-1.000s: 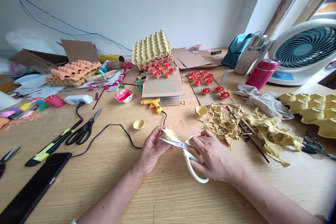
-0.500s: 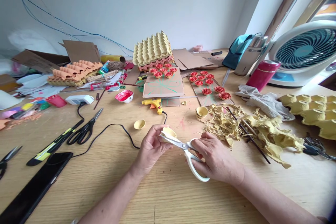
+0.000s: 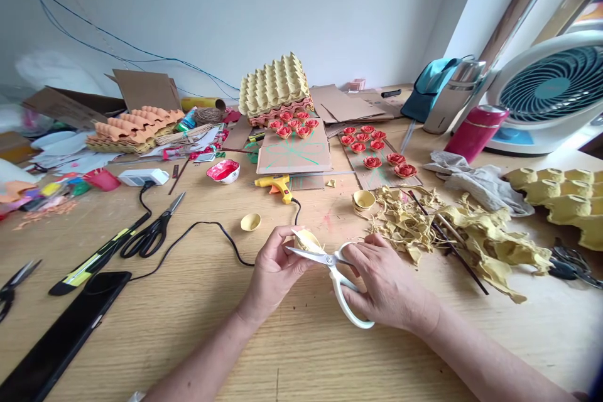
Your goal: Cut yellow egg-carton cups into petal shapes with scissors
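Pinching a yellow egg-carton cup (image 3: 308, 240) just above the desk (image 3: 301, 352), the left hand (image 3: 273, 267) sets it between the blades of white-handled scissors (image 3: 330, 262) gripped by the right hand (image 3: 384, 286). One trimmed cup (image 3: 250, 222) lies beyond, and an egg tray (image 3: 560, 198) at right is uncut.

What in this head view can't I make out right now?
All in the head view:
The pale yellow egg-carton cup is mostly covered by the left hand and the blades, so the cut line is hidden.
The white-handled scissors have their finger loops partly covered by the right hand.
The yellow pulp egg tray is cut off by the right edge.
The long flat black object is cut off at the bottom-left corner, so it can't be identified.
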The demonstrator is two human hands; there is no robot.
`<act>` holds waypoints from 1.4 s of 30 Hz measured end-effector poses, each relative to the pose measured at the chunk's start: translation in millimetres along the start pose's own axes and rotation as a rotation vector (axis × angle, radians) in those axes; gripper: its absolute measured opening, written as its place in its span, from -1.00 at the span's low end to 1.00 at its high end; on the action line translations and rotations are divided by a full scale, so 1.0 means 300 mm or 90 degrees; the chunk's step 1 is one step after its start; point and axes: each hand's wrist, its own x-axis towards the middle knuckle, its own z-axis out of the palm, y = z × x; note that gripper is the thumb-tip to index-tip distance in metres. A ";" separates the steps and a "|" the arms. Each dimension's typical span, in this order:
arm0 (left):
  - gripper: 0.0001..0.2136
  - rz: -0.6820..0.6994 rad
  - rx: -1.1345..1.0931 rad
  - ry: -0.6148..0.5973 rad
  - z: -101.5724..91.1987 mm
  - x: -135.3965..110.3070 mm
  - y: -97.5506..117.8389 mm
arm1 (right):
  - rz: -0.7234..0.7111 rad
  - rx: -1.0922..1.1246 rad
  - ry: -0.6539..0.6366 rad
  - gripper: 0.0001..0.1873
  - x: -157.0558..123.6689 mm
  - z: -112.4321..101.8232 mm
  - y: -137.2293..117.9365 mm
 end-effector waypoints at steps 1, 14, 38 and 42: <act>-0.63 0.002 -0.001 0.001 0.001 -0.001 0.002 | -0.004 0.005 0.002 -0.83 -0.001 0.001 0.000; -0.69 0.008 -0.031 -0.005 -0.014 -0.005 0.018 | -0.049 0.024 0.054 -0.79 -0.016 0.021 0.009; -0.63 -0.012 0.017 0.006 -0.028 0.000 0.009 | 0.031 -0.019 0.014 -0.82 0.003 0.002 0.007; -0.67 -0.007 0.022 -0.010 -0.025 -0.001 0.000 | 0.025 -0.020 0.020 -0.84 0.003 0.004 0.006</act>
